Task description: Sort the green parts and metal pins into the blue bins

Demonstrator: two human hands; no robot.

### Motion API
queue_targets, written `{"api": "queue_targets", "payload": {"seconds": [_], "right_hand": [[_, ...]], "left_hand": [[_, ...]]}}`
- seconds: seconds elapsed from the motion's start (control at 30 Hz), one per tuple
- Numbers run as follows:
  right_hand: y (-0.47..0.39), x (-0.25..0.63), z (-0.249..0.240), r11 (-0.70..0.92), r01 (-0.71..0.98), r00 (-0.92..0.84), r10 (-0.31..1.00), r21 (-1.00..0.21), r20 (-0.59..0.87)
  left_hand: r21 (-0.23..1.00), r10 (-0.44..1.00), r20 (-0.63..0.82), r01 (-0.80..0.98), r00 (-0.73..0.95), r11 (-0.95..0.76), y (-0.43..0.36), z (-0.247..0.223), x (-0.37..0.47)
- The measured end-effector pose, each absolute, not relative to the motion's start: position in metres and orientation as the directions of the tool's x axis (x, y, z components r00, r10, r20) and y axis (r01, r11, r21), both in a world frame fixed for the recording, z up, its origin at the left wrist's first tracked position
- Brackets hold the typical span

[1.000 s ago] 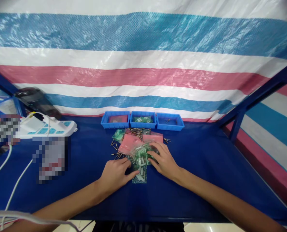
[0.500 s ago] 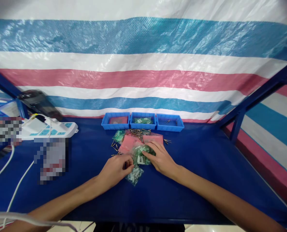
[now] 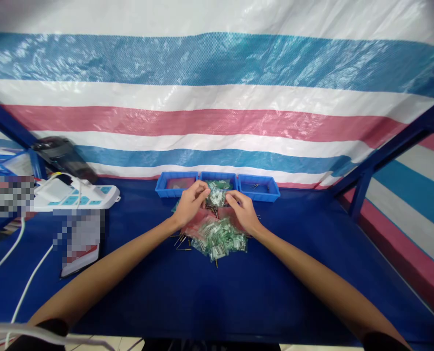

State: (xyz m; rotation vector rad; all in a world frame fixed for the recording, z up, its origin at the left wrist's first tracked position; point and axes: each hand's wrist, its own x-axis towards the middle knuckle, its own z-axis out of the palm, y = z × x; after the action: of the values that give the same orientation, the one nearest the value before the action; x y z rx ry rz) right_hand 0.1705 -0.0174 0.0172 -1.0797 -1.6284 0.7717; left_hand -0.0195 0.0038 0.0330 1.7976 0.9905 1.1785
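Packet between left hand and right hand

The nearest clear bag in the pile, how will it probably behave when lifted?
The bag is likely floppy, because its see-through film looks thin. Its shiny surface may be slippery. The small white pieces visible inside could shift.

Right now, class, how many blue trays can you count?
3, in a row at the back: left tray, partly behind the left hand; middle tray; right tray.
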Motion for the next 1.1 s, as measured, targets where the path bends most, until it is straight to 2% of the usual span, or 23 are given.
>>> {"api": "queue_targets", "payload": {"seconds": [0.17, 0.33, 0.53, 0.63, 0.83, 0.93, 1.03, 1.1], "right_hand": [[-0.011, 0.172, 0.017, 0.409, 0.292, -0.103, 0.912, -0.865, 0.396], [-0.011, 0.175, 0.018, 0.467, 0.359, -0.092, 0.88, -0.808, 0.467], [0.003, 0.175, 0.016, 0.454, 0.44, -0.075, 0.879, -0.775, 0.472], [0.002, 0.176, 0.016, 0.443, 0.435, -0.069, 0.884, -0.784, 0.462], [-0.009, 0.177, 0.015, 0.445, 0.416, -0.187, 0.895, -0.793, 0.405], [-0.004, 0.178, 0.021, 0.471, 0.488, -0.3, 0.881, -0.735, 0.366], [0.008, 0.181, 0.033, 0.478, 0.552, -0.473, 0.855, -0.683, 0.215], [0.016, 0.183, 0.041, 0.472, 0.564, -0.553, 0.826, -0.678, 0.114]], "left_hand": [[0.887, 0.895, 0.395, 0.168, 0.207, -0.43, 0.012, 0.03, -0.01], [0.877, 0.89, 0.411, 0.179, 0.198, -0.446, 0.009, 0.032, -0.006], [0.928, 0.926, 0.327, 0.12, 0.186, -0.352, 0.014, 0.027, -0.002], [0.905, 0.915, 0.306, 0.218, 0.263, -0.366, 0.015, 0.024, -0.007], [0.758, 0.857, 0.279, 0.449, 0.433, -0.474, 0.017, 0.028, -0.028], [0.67, 0.799, 0.206, 0.513, 0.565, -0.536, 0.026, 0.04, -0.033], [0.588, 0.731, 0.105, 0.551, 0.674, -0.592, 0.037, 0.054, -0.032], [0.587, 0.704, 0.064, 0.543, 0.708, -0.6, 0.042, 0.058, -0.03]]}}
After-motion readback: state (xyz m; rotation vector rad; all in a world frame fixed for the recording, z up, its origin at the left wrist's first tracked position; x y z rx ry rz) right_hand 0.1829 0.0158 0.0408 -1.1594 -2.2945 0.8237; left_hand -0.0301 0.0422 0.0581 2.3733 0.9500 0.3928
